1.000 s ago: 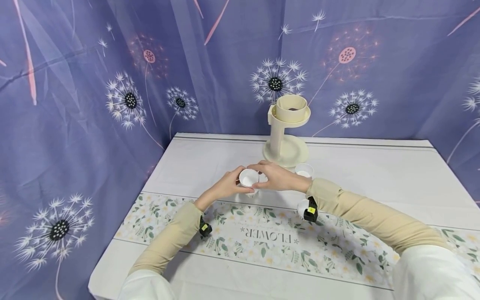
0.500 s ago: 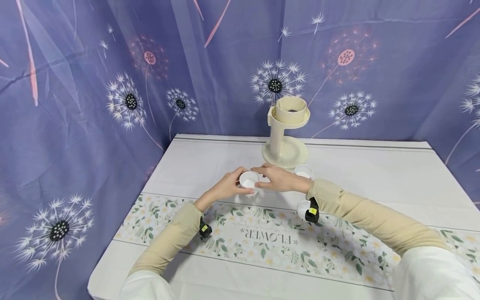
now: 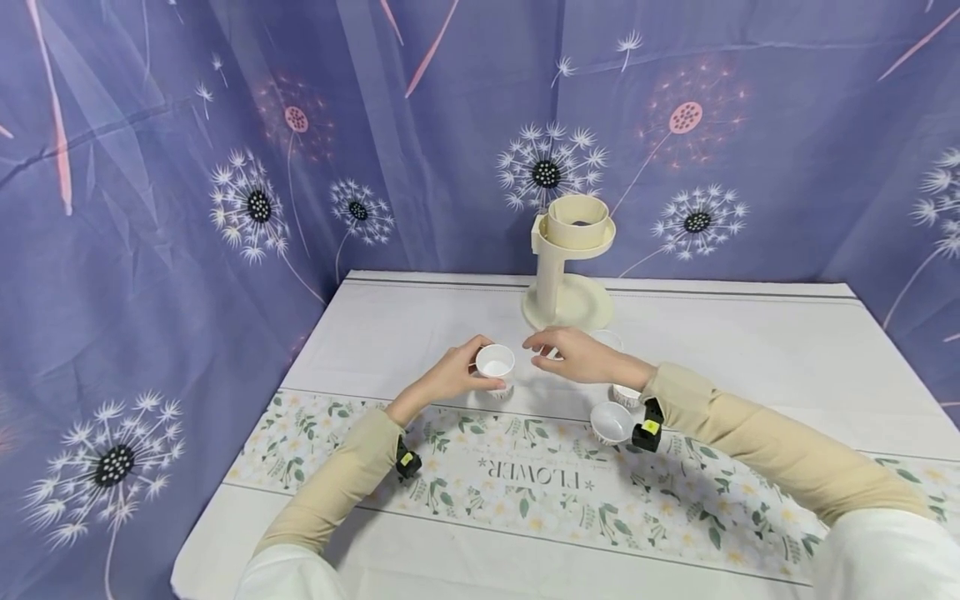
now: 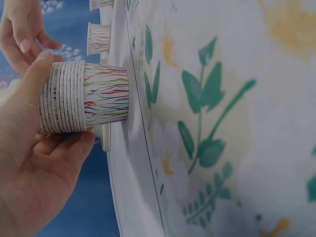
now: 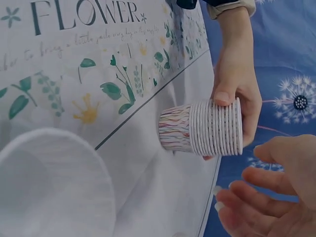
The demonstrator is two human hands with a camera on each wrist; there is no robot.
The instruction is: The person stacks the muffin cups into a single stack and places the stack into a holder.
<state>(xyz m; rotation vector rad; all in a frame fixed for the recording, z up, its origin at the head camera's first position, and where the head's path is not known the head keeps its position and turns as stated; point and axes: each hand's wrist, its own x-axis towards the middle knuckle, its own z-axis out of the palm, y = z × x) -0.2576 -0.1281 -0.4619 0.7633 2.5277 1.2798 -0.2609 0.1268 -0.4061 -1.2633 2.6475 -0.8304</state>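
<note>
A nested stack of paper cups [image 4: 106, 94] with thin coloured wavy lines stands upright on the table, its rims piled close together. My left hand [image 3: 447, 372] grips the stack around its upper rims, thumb on one side and fingers on the other. Just right of the stack, my right hand [image 3: 573, 354] hovers with relaxed, slightly bent fingers and holds nothing. In the right wrist view its fingers [image 5: 252, 202] are spread apart from the stack.
Single paper cups stand to the right: one cup [image 3: 611, 422] in front, another cup [image 3: 626, 395] partly behind the right wrist, and a third cup [image 3: 607, 339] behind the right hand. A cream stand [image 3: 551, 279] with a ring-shaped top stands at the back, before the purple curtain [image 3: 450, 167].
My right hand has moved away from the stack's rim to the right, uncovering more of the single cups. The left hand keeps its grip on the stack in nearly the same place.
</note>
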